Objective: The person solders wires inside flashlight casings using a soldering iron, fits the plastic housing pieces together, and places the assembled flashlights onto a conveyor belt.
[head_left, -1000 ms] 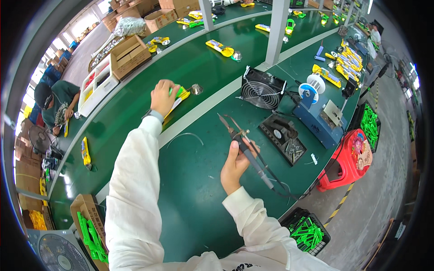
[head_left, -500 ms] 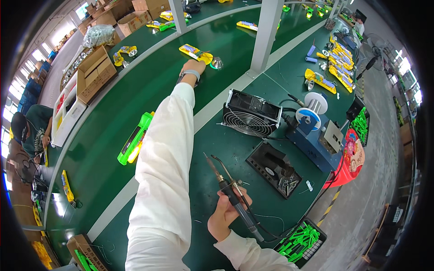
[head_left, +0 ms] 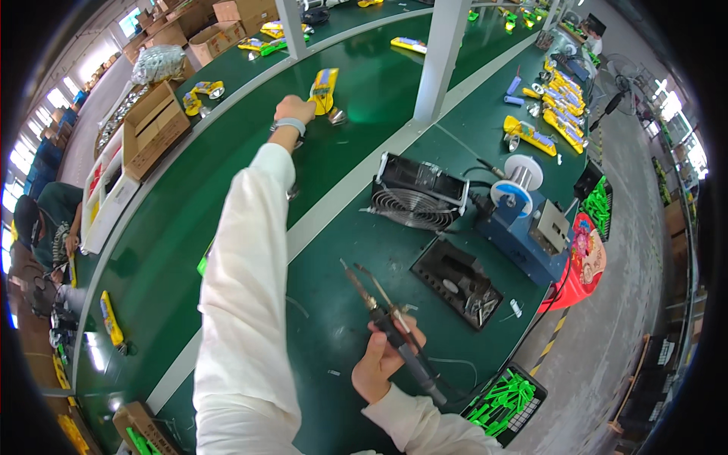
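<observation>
My left hand (head_left: 295,111) is stretched far over the green bench, its fingers closed at the lower edge of a yellow lamp housing (head_left: 324,87) with a purple-blue part inside. A silver reflector cup (head_left: 337,116) hangs beside that housing's near end. Close to my body, my right hand (head_left: 383,360) grips a soldering iron (head_left: 398,341) with a thin metal tube alongside it; the tip points up and left. A black soldering stand tray (head_left: 459,282) lies to the right of the iron. Under my left sleeve, a bright green housing (head_left: 203,265) is mostly hidden.
A black fan (head_left: 419,193) and a blue machine with a solder spool (head_left: 523,227) stand to the right. Several yellow housings (head_left: 561,102) lie at the far right. Green parts fill a black basket (head_left: 504,402). A grey post (head_left: 440,61) rises mid-bench; another person (head_left: 57,227) sits far left.
My left hand has moved left, and the yellow housing has swung from lying slantwise to nearly upright in view, its reflector shifting left with it. My right hand holds the iron almost still.
</observation>
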A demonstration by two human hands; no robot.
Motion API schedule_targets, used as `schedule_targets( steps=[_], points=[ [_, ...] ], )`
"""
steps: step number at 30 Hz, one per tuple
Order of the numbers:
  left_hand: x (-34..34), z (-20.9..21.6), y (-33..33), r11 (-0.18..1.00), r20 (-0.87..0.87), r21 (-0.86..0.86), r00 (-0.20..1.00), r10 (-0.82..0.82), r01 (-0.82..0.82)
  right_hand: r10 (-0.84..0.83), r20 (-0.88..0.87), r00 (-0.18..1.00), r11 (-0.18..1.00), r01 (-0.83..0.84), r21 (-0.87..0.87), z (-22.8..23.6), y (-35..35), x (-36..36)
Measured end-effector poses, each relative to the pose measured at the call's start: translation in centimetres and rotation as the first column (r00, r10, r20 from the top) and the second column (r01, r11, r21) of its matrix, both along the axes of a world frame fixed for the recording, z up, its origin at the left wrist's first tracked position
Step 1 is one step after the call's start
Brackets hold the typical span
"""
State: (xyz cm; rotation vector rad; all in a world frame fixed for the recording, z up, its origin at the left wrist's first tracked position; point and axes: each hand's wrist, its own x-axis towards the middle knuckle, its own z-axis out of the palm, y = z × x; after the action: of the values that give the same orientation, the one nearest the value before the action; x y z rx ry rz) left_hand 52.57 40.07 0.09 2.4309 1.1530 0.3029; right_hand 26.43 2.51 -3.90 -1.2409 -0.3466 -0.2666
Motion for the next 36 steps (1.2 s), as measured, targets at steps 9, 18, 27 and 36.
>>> schedule_targets(
  steps=[9, 18, 27, 36],
  points=[
    [-28.4, 12.0, -2.7, 0.950, 0.137, 0.135, 0.945, -0.298, 0.280, 0.063, -0.054, 0.997, 0.989, -0.056, 0.134, -1.4, 0.5, 0.0],
    [-60.6, 12.9, -26.8, 0.997, -0.087, 0.068, 0.995, 0.041, -0.035, 0.096, -0.007, 0.995, 0.993, -0.095, 0.064, -1.9, 1.1, 1.0],
    [-62.7, 2.0, -35.3, 0.954, -0.064, 0.288, 0.992, 0.106, -0.084, 0.152, 0.208, 0.966, 0.985, -0.165, 0.046, -1.0, 0.8, 0.3],
    [-66.5, 2.8, -37.3, 0.793, 0.298, 0.391, 0.880, 0.371, -0.467, 0.167, 0.248, 0.954, 0.985, -0.153, -0.075, -1.2, -2.3, -0.5]
  ],
)
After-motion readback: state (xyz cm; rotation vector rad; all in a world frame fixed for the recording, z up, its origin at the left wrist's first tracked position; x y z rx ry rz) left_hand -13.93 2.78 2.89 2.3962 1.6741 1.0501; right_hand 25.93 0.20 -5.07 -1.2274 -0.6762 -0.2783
